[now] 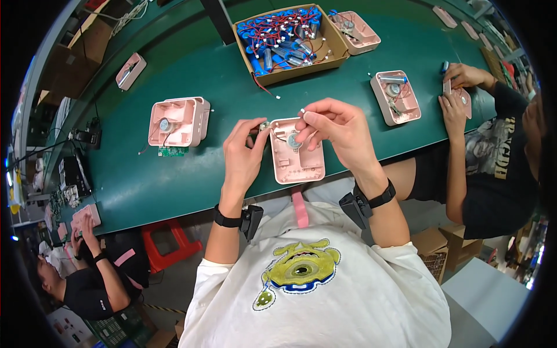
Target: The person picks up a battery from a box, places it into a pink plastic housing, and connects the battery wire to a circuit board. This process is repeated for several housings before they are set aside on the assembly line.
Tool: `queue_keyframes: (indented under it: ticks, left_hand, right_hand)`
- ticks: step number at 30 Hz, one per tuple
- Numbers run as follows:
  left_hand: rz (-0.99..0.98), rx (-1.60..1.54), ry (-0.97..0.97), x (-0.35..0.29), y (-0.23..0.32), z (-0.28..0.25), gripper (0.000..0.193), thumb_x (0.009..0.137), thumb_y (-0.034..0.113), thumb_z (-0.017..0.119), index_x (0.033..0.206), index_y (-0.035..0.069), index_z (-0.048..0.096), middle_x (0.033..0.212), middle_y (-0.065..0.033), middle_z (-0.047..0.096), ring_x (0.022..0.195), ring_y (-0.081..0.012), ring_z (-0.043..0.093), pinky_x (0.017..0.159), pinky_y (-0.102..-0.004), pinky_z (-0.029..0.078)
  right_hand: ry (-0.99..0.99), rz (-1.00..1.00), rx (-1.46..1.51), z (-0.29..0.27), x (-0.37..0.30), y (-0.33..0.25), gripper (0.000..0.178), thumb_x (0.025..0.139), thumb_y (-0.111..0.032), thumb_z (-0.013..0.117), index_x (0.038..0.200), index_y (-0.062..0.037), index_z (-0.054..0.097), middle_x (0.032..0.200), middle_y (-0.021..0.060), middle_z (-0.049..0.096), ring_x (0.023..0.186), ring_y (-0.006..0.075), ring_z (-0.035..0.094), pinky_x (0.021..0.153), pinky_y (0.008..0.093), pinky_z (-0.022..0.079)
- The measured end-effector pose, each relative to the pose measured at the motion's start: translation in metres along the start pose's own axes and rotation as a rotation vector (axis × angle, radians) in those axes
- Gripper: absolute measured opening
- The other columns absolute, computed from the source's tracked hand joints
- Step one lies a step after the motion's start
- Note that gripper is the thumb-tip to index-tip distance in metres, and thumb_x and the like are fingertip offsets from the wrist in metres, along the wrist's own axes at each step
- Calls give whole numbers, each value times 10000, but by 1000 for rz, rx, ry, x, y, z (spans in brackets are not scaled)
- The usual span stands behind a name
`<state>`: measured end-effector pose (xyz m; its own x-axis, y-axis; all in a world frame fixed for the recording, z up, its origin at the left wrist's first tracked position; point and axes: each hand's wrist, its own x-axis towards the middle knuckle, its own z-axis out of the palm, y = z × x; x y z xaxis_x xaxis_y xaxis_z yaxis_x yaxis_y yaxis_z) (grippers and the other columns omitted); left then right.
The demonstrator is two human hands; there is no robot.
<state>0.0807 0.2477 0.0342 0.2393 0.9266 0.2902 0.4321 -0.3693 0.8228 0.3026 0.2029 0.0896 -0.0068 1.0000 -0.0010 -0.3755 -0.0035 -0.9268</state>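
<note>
In front of me at the bench edge lies an open pink plastic housing (299, 171), with a round speaker (294, 141) fixed inside. Over its upper left corner, my left hand (243, 152) pinches a small circuit board (264, 126) between thumb and fingertips. My right hand (341, 123) is above the housing's right side, its thumb and forefinger closed on a small white connector (302, 111). Its lower fingers partly hide the speaker. Thin wires run near the speaker, but where they end is hard to make out.
Beyond the housing stands a cardboard box (295, 73) of blue battery cells with red leads. Stacked pink housings (200, 129) sit left, above a green circuit board (173, 151); another housing with a battery (399, 116) lies right. Co-workers handle pink parts at both sides.
</note>
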Motion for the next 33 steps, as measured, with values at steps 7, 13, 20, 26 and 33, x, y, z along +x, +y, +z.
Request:
queue_keyframes:
  ticks: [7, 13, 20, 26, 33]
  left_hand:
    - [-88, -108, 0, -6, 2, 2, 214, 924, 21, 761, 1134, -14, 742, 941, -49, 659, 742, -97, 561, 691, -246, 484]
    - [-103, -134, 5, -9, 4, 4, 197, 911, 7, 759, 1105, -23, 744, 927, -73, 674, 725, -117, 594, 662, -263, 500]
    - [-108, -161, 56, -16, 1, 8, 189, 919, 16, 751, 1102, -27, 739, 943, -78, 672, 753, -124, 621, 649, -261, 501]
    - [-125, -217, 124, -24, 5, 19, 199, 914, -4, 752, 1110, -35, 732, 978, -98, 676, 788, -143, 646, 643, -267, 527]
    - [-117, -272, 201, -36, 6, 25, 215, 912, -38, 752, 1126, -35, 730, 1050, -106, 688, 836, -147, 665, 671, -265, 557]
  right_hand:
    - [-28, 39, 13, 2, -3, 1, 152, 1029, -56, 663, 1111, 65, 702, 963, 150, 759, 766, 173, 755, 572, 246, 584]
    - [66, 23, -83, 4, -5, -2, 160, 1039, -94, 662, 1107, 49, 684, 898, 94, 730, 706, 125, 703, 535, 227, 524]
    - [185, -39, -474, 0, -2, 9, 170, 1063, -141, 632, 1101, 18, 674, 860, 37, 707, 688, 105, 673, 561, 248, 483]
    - [161, -205, -986, 6, -1, 27, 164, 1036, -144, 629, 1076, 10, 667, 903, 124, 733, 738, 255, 710, 660, 381, 544]
    - [60, -340, -1187, 31, -3, 45, 137, 985, -143, 656, 1005, -7, 667, 928, 152, 707, 811, 383, 688, 711, 470, 558]
